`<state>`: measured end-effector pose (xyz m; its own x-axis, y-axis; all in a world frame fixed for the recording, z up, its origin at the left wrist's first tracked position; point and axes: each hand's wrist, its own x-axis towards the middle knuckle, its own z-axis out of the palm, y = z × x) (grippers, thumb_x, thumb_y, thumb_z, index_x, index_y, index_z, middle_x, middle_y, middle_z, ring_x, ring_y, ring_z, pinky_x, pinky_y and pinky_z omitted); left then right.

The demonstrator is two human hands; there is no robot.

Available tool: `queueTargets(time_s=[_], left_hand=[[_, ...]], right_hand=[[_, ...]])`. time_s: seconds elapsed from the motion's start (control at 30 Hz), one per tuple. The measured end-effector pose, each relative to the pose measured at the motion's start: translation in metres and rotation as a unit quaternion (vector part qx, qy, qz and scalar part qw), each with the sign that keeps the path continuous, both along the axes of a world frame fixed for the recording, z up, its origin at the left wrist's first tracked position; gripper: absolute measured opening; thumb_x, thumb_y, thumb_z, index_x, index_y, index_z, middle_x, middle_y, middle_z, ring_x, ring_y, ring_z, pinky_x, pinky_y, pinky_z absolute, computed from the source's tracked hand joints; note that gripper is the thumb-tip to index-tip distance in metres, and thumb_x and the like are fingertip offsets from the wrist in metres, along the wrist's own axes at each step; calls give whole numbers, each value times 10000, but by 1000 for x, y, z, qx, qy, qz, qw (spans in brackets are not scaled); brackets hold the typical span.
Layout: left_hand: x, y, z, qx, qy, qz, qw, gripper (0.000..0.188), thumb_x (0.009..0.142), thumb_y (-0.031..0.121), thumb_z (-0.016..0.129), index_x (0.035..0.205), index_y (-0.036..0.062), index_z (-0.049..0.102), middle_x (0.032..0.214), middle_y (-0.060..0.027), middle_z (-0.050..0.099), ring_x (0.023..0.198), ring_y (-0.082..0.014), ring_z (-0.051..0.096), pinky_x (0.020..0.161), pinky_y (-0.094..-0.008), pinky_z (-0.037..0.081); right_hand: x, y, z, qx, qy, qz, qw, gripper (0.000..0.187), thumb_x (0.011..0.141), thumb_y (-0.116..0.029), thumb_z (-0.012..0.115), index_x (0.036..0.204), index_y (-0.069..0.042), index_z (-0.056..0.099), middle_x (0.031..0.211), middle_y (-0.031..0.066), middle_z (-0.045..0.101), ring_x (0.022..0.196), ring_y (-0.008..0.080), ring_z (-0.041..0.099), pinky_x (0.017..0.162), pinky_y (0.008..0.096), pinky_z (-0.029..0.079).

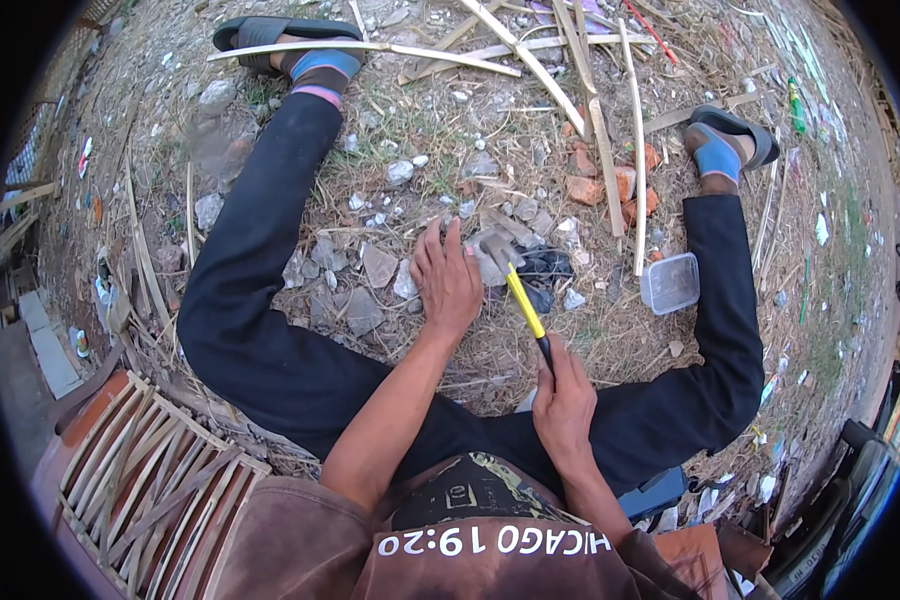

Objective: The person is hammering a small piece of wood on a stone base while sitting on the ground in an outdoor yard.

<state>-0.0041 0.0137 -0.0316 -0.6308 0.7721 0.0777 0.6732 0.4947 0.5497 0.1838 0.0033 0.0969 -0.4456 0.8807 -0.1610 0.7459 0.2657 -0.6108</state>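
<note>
My right hand (564, 402) is wrapped round the black lower end of a hammer (526, 305) with a yellow and black handle. Its metal head lies over a grey stone (488, 268) on the ground between my legs. Close to the left of the hammer head, my left hand (448, 278) rests palm down on the stones, fingers stretched forward and slightly bent. Whatever is beneath its palm is hidden. A crumpled black plastic piece (545, 265) lies just right of the hammer head. Broken grey stones (363, 311) are scattered left of my left hand.
A clear plastic tub (671, 283) sits by my right leg. Thin wooden strips (638, 150) and broken red bricks (585, 190) lie ahead. A slatted wooden piece (150, 490) stands at lower left; a dark blue box (654, 492) is near my right hip.
</note>
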Motion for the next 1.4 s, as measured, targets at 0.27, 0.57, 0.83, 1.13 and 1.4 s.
queueTargets(time_s=[0.27, 0.57, 0.83, 1.13, 1.4], left_hand=[[-1, 5, 1, -1, 9, -4, 1000, 480, 978, 142, 507, 1431, 13, 417, 1464, -224, 376, 1346, -424, 350, 1106, -570, 238], [1, 9, 4, -11, -11, 11, 1000, 469, 980, 147, 516, 1421, 21, 421, 1462, -219, 374, 1347, -418, 344, 1106, -564, 234], [3, 13, 5, -24, -9, 25, 999, 452, 991, 171, 501, 1406, 3, 434, 1464, -213, 376, 1363, -395, 337, 1100, -552, 241], [4, 12, 4, -18, -8, 24, 1000, 445, 999, 169, 489, 1410, 9, 430, 1464, -228, 377, 1362, -404, 342, 1098, -552, 240], [5, 13, 5, -20, -14, 26, 999, 432, 1022, 204, 481, 1406, 13, 438, 1465, -226, 378, 1359, -410, 347, 1102, -551, 241]], right_hand=[[3, -2, -10, 2, -24, 12, 1000, 483, 902, 0, 623, 1375, -61, 551, 878, 176, 565, 696, 375, 620, 598, 460, 486], [2, -4, -6, -36, 4, -22, 999, 439, 931, -3, 593, 1367, -33, 551, 906, 198, 591, 736, 391, 625, 651, 470, 491], [4, -5, -10, -9, 25, -27, 999, 439, 936, -9, 588, 1372, -27, 544, 941, 229, 619, 794, 423, 642, 676, 483, 496], [1, -6, -5, -28, 3, -22, 999, 463, 927, -10, 600, 1385, -47, 541, 907, 210, 597, 740, 412, 624, 632, 488, 486], [4, -10, -14, -30, -15, -17, 999, 466, 928, -23, 606, 1386, -72, 543, 900, 200, 594, 732, 407, 623, 621, 485, 487]])
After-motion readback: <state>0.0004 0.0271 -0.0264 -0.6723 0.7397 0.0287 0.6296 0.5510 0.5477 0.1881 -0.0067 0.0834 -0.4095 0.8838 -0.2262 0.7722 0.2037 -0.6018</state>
